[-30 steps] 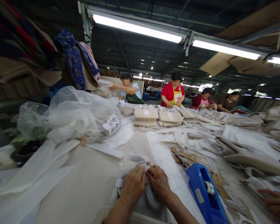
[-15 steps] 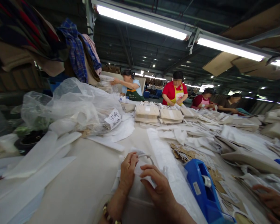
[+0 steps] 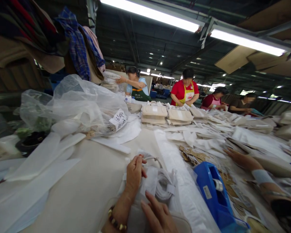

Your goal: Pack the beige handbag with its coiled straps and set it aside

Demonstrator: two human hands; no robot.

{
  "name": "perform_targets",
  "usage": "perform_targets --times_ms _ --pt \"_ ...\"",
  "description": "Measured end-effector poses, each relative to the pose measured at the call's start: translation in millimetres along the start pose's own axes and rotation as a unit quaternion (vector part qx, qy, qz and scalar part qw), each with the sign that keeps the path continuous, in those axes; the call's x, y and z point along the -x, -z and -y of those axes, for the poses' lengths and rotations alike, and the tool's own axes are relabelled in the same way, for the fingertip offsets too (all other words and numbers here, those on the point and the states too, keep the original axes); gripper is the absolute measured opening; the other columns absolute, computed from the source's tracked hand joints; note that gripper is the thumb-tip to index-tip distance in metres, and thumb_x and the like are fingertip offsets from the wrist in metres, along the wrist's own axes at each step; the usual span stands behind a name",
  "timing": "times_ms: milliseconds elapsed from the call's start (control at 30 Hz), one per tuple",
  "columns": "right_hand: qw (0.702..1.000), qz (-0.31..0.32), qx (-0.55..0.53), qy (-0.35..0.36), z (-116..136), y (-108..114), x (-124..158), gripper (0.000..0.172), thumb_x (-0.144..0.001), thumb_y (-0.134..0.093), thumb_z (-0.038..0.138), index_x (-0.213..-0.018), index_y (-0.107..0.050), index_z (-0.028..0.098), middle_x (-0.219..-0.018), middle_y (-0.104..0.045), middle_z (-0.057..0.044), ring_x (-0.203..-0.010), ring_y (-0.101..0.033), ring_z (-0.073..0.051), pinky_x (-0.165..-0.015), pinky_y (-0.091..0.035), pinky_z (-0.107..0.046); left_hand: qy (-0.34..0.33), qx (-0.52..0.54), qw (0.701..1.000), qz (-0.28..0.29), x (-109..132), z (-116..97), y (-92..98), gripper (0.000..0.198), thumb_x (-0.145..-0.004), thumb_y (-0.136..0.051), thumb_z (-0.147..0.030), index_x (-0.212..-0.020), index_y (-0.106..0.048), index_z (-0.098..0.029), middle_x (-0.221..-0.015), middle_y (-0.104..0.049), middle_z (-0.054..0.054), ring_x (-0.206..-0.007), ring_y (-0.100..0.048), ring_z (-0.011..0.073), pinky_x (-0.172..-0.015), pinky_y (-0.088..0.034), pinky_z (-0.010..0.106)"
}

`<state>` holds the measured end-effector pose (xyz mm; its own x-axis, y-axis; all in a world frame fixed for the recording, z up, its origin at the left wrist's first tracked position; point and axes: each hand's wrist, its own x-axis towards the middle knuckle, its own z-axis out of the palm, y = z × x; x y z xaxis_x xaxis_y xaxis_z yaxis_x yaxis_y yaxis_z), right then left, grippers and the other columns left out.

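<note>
The blue tape dispenser [image 3: 214, 202] stands on the pale worktable [image 3: 87, 174], its near end running toward the bottom edge of the view. Just to its left lies a long white padded strip [image 3: 171, 161], and beyond that, farther left of the dispenser, is the wrapped item [image 3: 149, 183] between the person's hands. White sheeting and the hands hide much of it, so its full outline is hard to make out. On its dispenser side a coiled pale cord [image 3: 163, 187] shows, bound by a white band; a thin handle [image 3: 154, 159] arches at its far end.

The left hand [image 3: 135, 171], left of the dispenser and past the item's middle, has its fingers bent close together at the item's far left part. Whether the fingertips pinch anything cannot be told. A beaded bracelet [image 3: 116, 221] sits on that wrist. The right hand [image 3: 158, 212], nearer the dispenser, is blurred and cut off below; its fingers are parted loosely over the white sheeting, with no grip visible, though its palm is hidden.

Right of the dispenser, a co-worker's hand [image 3: 240, 158] reaches over the littered table, the rest of that person out of view. Brown tags [image 3: 194, 155] lie beyond the dispenser and partly behind it. Far to its left, clear plastic [image 3: 84, 100] blurs the contents of a large bundle.
</note>
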<state>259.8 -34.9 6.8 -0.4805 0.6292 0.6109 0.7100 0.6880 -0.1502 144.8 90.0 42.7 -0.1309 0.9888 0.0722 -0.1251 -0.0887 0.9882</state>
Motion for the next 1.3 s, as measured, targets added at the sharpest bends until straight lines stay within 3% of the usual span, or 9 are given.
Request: perform_targets --times_ms 100,233,433,600,667,800,933,1067,1300 --pt "0.993 0.009 0.067 0.097 -7.4 2.8 -8.6 0.049 -0.093 -0.032 0.012 -0.142 -0.03 0.009 -0.111 -0.067 -0.012 -0.099 -0.066 -0.022 -0.076 -0.058 -0.03 -0.006 -0.018 1.0 -0.004 0.8 -0.6 0.1 0.048 -0.081 -0.039 -0.054 -0.084 -0.06 -0.012 -0.07 -0.064 0.003 -0.032 -0.045 0.0059 -0.034 -0.032 0.02" --pt "0.99 0.042 0.068 0.112 -2.9 11.4 -5.3 0.028 -0.093 -0.041 0.019 -0.113 -0.06 0.015 -0.114 -0.066 -0.009 -0.105 -0.062 -0.026 -0.084 -0.056 -0.038 -0.016 -0.047 0.999 0.001 1.3 0.3 -1.3 0.041 -0.082 -0.04 -0.048 -0.077 -0.06 -0.013 -0.068 -0.063 0.002 -0.032 -0.044 0.0049 -0.035 -0.032 0.019" --pt "0.987 0.065 -0.022 0.144 9.8 26.4 2.0 0.029 -0.094 -0.035 0.009 -0.109 -0.06 0.014 -0.104 -0.071 -0.005 -0.1 -0.065 -0.019 -0.091 -0.053 -0.032 -0.039 -0.086 0.995 0.044 2.8 -12.5 -4.1 0.041 -0.084 -0.036 -0.044 -0.073 -0.059 -0.012 -0.063 -0.063 0.003 -0.034 -0.047 0.0071 -0.037 -0.035 0.02" --pt "0.984 0.042 -0.029 0.171 12.6 30.9 1.1 0.03 -0.094 -0.033 0.009 -0.104 -0.061 0.011 -0.104 -0.07 -0.005 -0.1 -0.064 -0.017 -0.09 -0.052 -0.029 -0.132 -0.157 0.967 0.148 31.7 -36.6 29.7 0.023 -0.08 -0.05 -0.031 -0.083 -0.066 -0.015 -0.074 -0.069 0.005 -0.059 -0.063 0.0138 -0.059 -0.05 0.024" --pt "0.983 0.016 -0.025 0.182 13.1 31.5 0.8 0.03 -0.093 -0.033 0.008 -0.101 -0.063 0.01 -0.101 -0.071 -0.005 -0.098 -0.064 -0.016 -0.088 -0.052 -0.028 -0.224 -0.219 0.932 0.18 50.4 -34.7 53.1 0.017 -0.078 -0.055 -0.021 -0.087 -0.068 -0.016 -0.083 -0.071 0.006 -0.079 -0.065 0.0175 -0.077 -0.052 0.028" --pt "0.984 -0.012 -0.018 0.179 13.6 28.4 4.4 0.03 -0.094 -0.034 0.007 -0.095 -0.064 0.01 -0.094 -0.071 -0.005 -0.091 -0.064 -0.016 -0.084 -0.052 -0.026 -0.495 -0.406 0.731 0.236 77.8 -14.3 89.9 0.044 -0.08 -0.036 0.0 -0.119 -0.055 -0.01 -0.109 -0.067 0.012 -0.108 -0.058 0.0174 -0.093 -0.05 0.03" --pt "0.982 0.011 -0.001 0.188 12.8 16.5 12.7 0.021 -0.093 -0.042 0.009 -0.092 -0.063 0.012 -0.083 -0.068 -0.006 -0.081 -0.063 -0.014 -0.075 -0.052 -0.023 -0.549 -0.466 0.607 0.336 80.2 -2.7 96.5 0.053 -0.076 -0.035 -0.003 -0.127 -0.047 -0.008 -0.13 -0.056 0.013 -0.13 -0.041 0.0244 -0.103 -0.045 0.043" --pt "0.986 0.028 -0.011 0.165 14.8 12.5 13.5 0.017 -0.093 -0.046 0.011 -0.088 -0.062 0.013 -0.075 -0.066 -0.004 -0.072 -0.061 -0.012 -0.068 -0.051 -0.02 -0.538 -0.468 0.569 0.409 74.9 -3.1 94.2 0.056 -0.074 -0.04 -0.009 -0.13 -0.043 -0.005 -0.134 -0.051 0.017 -0.132 -0.039 0.0269 -0.102 -0.046 0.044" --pt "0.998 -0.024 0.007 0.063 13.3 61.5 29.8 0.021 -0.093 -0.05 0.02 -0.11 -0.06 0.015 -0.099 -0.069 -0.008 -0.101 -0.061 -0.018 -0.096 -0.047 -0.033 -0.568 -0.471 0.563 0.373 77.6 -4.6 96.5 0.051 -0.077 -0.041 -0.008 -0.127 -0.047 -0.003 -0.131 -0.054 0.017 -0.131 -0.039 0.0291 -0.101 -0.047 0.044"
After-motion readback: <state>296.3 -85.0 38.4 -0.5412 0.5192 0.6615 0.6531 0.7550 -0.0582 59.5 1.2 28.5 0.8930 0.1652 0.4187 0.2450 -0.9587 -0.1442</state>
